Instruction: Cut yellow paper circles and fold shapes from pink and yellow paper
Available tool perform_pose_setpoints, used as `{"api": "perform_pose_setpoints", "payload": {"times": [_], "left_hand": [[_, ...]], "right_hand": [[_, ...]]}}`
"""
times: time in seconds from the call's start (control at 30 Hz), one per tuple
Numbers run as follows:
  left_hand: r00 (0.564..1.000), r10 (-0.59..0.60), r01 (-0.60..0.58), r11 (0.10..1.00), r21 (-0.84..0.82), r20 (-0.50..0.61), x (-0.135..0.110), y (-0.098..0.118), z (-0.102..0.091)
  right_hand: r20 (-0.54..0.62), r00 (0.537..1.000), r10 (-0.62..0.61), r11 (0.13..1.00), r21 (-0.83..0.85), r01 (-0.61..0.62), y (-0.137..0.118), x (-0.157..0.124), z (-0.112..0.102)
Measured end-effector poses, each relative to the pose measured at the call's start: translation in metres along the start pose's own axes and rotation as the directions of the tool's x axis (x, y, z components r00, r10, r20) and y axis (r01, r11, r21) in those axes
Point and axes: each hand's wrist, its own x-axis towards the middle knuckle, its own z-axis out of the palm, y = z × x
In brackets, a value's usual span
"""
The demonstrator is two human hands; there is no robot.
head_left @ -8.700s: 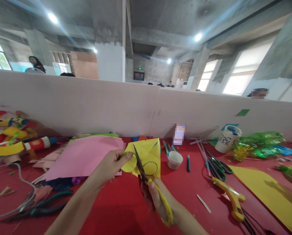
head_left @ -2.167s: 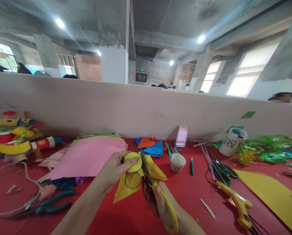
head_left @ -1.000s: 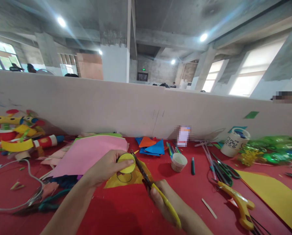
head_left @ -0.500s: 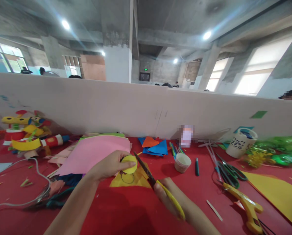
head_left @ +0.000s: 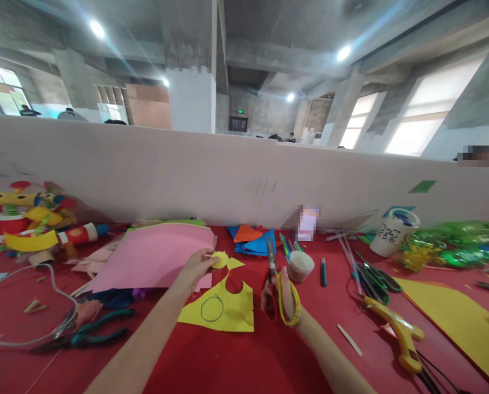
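Note:
My left hand (head_left: pixel 196 268) pinches a small yellow paper disc (head_left: pixel 219 259) above the edge of a pink sheet (head_left: pixel 154 257). Below it, a yellow paper offcut (head_left: pixel 223 307) lies flat on the red table (head_left: pixel 228 361); it carries a drawn circle and a round notch in its top edge. My right hand (head_left: pixel 280 295) grips yellow-handled scissors (head_left: pixel 272 261) by the loops, blades pointing up and away, held to the right of the offcut and clear of it.
A small white cup (head_left: pixel 301 266), markers (head_left: pixel 322 272) and blue and orange paper scraps (head_left: pixel 252 239) lie beyond. Green scissors (head_left: pixel 370 280), a yellow-handled tool (head_left: pixel 396 328) and a big yellow sheet (head_left: pixel 453 323) lie right. Green pliers (head_left: pixel 92 331), wire and craft toys (head_left: pixel 27 219) sit left. A pale partition (head_left: pixel 244 180) walls the back.
The disc has come free of the yellow sheet, which now lies flat on the table. My right hand swung the scissors away to the right, blades upright. My left hand lifted the disc.

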Motion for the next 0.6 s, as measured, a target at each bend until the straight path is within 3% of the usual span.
{"api": "perform_pose_setpoints", "payload": {"times": [0.1,0.23,0.47,0.6], "left_hand": [[0.998,0.029,-0.023,0.992,0.121,-0.048,0.004,-0.015,0.011],[0.994,0.107,-0.090,0.926,0.365,-0.027,0.001,-0.018,0.016],[0.980,0.040,-0.164,0.717,0.677,0.195,-0.012,-0.013,0.020],[0.917,-0.048,-0.254,0.697,0.671,0.396,-0.022,-0.002,0.019]], "right_hand": [[-0.066,0.998,-0.006,0.999,0.051,0.009,0.004,0.003,-0.008],[-0.071,0.998,0.000,0.997,0.071,0.005,0.004,0.004,-0.010],[-0.071,0.997,0.002,0.998,0.063,0.002,0.001,0.003,-0.010],[-0.069,0.998,0.005,0.999,0.041,-0.002,0.000,0.002,-0.009]]}}
